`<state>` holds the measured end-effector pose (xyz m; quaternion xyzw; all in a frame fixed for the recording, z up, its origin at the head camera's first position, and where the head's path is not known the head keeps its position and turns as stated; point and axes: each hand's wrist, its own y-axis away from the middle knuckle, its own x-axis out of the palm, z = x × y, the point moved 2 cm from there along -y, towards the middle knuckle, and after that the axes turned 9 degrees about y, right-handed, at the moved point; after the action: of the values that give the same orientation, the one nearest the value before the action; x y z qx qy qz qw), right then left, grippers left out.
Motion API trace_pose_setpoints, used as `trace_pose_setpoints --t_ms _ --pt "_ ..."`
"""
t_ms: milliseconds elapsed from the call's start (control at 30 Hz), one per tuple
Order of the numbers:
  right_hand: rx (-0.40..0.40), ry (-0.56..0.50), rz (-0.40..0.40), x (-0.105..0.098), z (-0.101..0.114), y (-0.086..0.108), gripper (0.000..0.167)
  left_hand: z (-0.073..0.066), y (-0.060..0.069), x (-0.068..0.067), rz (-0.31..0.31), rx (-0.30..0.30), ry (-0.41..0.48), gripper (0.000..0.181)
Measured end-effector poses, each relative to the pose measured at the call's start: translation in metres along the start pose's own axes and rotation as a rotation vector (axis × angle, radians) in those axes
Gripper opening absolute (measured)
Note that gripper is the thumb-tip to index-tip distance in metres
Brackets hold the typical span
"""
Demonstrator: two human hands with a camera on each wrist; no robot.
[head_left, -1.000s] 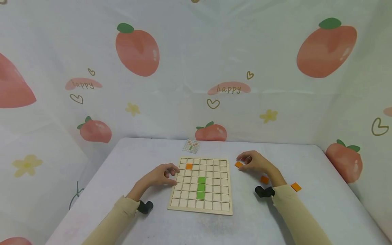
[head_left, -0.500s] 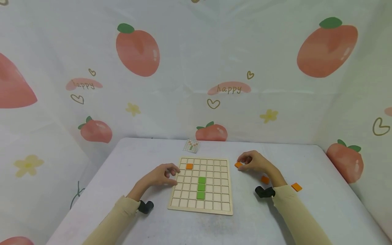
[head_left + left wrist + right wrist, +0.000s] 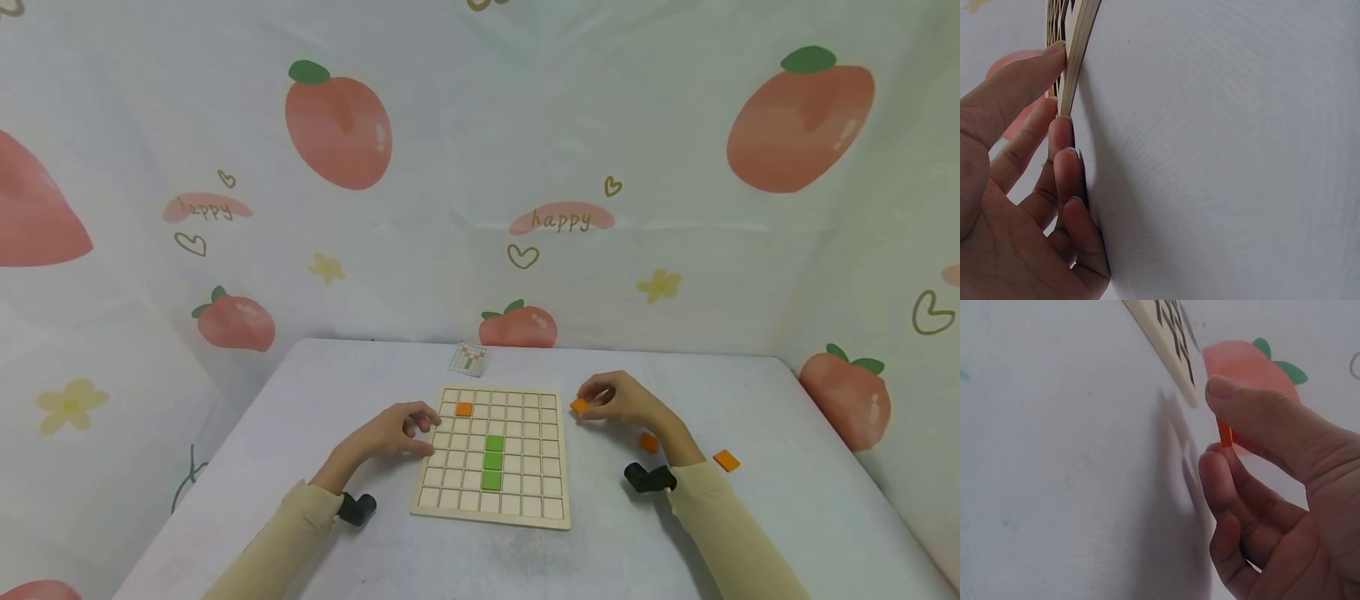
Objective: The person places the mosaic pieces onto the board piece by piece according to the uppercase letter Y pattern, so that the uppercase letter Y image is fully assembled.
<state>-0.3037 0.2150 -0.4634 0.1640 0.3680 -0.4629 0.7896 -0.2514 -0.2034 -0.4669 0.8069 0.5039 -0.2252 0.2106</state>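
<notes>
Pointing corner-first at board (image 3: 513, 445), orange tile (image 3: 579, 406)

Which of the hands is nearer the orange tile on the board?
Left. The left hand touches the board at its left edge, near the tile; the right hand pinches another orange tile beyond the opposite edge.

Board (image 3: 512, 463) in high head, close wrist views

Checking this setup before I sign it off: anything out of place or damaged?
Nothing looks spilled or damaged. Askew: the pattern card behind the wooden grid board, its edges turned from the board's, and two loose orange tiles lying at angles on the table. The green tiles sit square in their cells.
</notes>
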Motion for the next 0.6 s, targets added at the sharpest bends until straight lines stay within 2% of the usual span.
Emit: trace_pose_setpoints --t_ms 133,400,600 --pt "-0.044 -0.005 -0.008 0.0 0.007 0.001 0.026 0.0 0.001 0.0 0.004 0.005 0.007 0.041" --pt "-0.08 -0.06 -0.015 0.003 0.022 0.001 0.03 0.0 0.001 0.0 0.005 0.009 0.005 0.041" --pt "-0.123 -0.107 0.01 0.01 0.034 -0.002 0.03 -0.001 0.001 0.0 0.006 0.013 0.003 0.041"
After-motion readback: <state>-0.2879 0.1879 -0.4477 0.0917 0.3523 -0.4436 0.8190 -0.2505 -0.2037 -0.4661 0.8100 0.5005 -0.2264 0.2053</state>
